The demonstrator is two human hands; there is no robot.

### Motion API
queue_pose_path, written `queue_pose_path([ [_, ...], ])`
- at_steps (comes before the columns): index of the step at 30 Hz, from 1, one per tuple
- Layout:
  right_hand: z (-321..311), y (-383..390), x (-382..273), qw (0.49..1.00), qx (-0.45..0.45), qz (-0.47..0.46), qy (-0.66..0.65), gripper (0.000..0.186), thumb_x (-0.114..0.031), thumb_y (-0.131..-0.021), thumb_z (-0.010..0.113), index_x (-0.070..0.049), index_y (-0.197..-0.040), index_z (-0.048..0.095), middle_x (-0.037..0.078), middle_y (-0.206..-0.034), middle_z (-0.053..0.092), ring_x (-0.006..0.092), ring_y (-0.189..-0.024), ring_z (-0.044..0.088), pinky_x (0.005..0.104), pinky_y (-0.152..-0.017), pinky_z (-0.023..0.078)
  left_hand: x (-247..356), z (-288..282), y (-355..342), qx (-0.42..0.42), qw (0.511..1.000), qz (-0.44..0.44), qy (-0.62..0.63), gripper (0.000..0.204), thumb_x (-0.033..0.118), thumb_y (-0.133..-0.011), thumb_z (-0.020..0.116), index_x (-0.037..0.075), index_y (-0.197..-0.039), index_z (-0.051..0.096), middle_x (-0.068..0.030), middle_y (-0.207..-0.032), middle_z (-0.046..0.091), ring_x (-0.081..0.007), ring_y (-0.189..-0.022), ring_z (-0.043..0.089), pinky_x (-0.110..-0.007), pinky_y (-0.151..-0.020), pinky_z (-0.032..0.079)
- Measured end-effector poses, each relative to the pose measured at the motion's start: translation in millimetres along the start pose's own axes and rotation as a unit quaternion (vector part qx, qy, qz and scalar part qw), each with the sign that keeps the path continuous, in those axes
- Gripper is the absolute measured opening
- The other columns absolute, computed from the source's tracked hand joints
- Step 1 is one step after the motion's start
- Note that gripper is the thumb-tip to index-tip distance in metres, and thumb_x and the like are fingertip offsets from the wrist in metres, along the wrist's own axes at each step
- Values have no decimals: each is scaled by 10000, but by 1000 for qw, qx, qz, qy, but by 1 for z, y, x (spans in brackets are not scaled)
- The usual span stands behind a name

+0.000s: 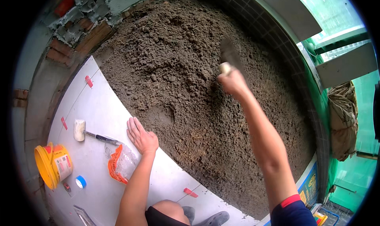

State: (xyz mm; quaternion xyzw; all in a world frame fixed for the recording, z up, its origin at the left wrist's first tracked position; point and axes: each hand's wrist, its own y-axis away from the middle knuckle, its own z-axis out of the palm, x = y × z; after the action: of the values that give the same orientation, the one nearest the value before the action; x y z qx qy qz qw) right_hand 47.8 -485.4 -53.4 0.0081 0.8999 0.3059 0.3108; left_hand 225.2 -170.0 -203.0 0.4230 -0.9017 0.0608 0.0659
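My right hand (234, 83) is closed around the pale handle of a trowel (230, 54). The dark blade is slightly blurred, just over or touching the rough surface of a heap of grey-brown mortar (158, 48); contact cannot be told. On the white tiles (168, 171), close to the mortar's edge, my left hand (143, 139) rests flat with fingers stretched out. Beside it lies a clear and orange plastic bag (123, 164), partly over the dark handle of a white-headed mallet (79, 130).
Red levelling wedges (89, 81) sit along the tile joints. At the left stand a yellow bucket (61, 166) and a blue tape roll (80, 181). Dark tiled wall (273, 28) bounds the mortar on the right; broken brickwork (63, 50) shows at the upper left.
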Motion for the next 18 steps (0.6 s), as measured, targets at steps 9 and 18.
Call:
queue_pose_path([
  [9, 3, 126, 109, 869, -250, -72, 420, 515, -133, -835, 610, 24, -1309, 481, 282, -1055, 691, 417, -988, 695, 513, -889, 559, -4, -7, 5, -17, 999, -16, 32, 864, 105, -756, 616, -5, -1538, 265, -164, -1610, 268, -309, -1533, 186, -465, -1258, 121],
  [18, 23, -11, -13, 992, -116, 37, -37, 518, -225, -889, 684, 19, -1321, 535, 82, -881, 671, 148, -629, 630, 322, -546, 532, 2, -19, -3, -42, 998, -31, 34, 815, 167, -798, 599, -22, -1526, 285, -173, -1614, 267, -314, -1536, 179, -481, -1257, 109],
])
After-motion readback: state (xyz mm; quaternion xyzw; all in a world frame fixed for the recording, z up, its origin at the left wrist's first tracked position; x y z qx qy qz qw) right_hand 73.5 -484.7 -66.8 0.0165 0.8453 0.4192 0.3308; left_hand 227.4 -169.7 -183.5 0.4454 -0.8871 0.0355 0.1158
